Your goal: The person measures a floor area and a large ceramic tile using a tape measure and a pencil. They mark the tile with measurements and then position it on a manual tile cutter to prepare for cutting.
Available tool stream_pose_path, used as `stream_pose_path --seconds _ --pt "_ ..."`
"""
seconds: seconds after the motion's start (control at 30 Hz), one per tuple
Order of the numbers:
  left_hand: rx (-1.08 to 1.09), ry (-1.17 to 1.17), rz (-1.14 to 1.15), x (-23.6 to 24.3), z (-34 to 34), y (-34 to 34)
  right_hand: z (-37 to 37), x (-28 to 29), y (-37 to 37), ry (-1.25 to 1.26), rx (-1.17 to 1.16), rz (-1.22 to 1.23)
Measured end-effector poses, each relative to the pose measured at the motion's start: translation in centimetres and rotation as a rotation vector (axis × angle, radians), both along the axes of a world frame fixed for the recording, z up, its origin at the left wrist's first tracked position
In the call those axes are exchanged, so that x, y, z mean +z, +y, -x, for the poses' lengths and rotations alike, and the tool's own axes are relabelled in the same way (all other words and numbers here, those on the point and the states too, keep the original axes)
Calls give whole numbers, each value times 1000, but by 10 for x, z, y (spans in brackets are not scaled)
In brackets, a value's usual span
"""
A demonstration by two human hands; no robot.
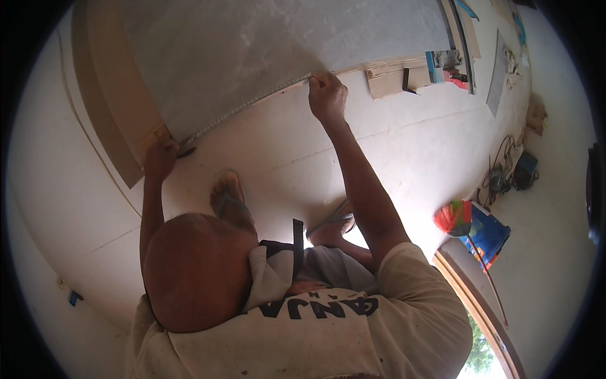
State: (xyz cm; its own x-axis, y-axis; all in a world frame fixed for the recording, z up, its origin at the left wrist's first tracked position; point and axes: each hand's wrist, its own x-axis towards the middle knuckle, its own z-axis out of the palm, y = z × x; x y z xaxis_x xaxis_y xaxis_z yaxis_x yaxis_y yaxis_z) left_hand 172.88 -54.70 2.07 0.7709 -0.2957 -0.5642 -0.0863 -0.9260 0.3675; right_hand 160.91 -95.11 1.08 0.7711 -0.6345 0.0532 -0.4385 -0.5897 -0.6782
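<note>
Neither my left hand nor my right hand is in view. A co-worker (297, 341), seen from behind and above, bends over a large grey panel (252, 44). That person's left hand (161, 155) is at the panel's lower-left corner, by a brown cardboard strip (107, 82) and a small dark object (187, 152). Their right hand (327, 98) has curled fingers on the panel's near edge (233, 110), farther right along a narrow speckled strip. What, if anything, those fingers hold is too small to make out.
Cardboard pieces (385, 82) and small items (445, 63) lie right of the panel. A red-and-green broom (451, 218), a blue bag (492, 230), cables and a dark case (525, 170) stand along the right wall. An open doorway (480, 344) is at lower right.
</note>
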Motion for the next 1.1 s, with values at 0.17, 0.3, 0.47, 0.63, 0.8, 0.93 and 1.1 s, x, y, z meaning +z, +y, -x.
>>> stream_pose_path --seconds 0.17,0.3,0.47,0.63,0.8,0.93,1.1 --pt "-5 -32 36 -9 0 8 -9 4 1 90 -52 -102" --pt "-15 -51 43 1 1 0 -1 5 -1 68 -37 -106" --pt "-2 -44 40 2 0 -1 -1 5 -1 84 -13 -18" --pt "-25 -11 21 0 -2 -2 -17 6 -1 131 -25 -67" --pt "-3 -69 54 -6 0 8 -15 11 1 167 -21 -55" --pt "-6 -1 -11 1 -1 -1 -6 11 -3 176 16 -35" --pt "-22 -3 23 2 -3 -3 -11 8 -4 159 11 -22"
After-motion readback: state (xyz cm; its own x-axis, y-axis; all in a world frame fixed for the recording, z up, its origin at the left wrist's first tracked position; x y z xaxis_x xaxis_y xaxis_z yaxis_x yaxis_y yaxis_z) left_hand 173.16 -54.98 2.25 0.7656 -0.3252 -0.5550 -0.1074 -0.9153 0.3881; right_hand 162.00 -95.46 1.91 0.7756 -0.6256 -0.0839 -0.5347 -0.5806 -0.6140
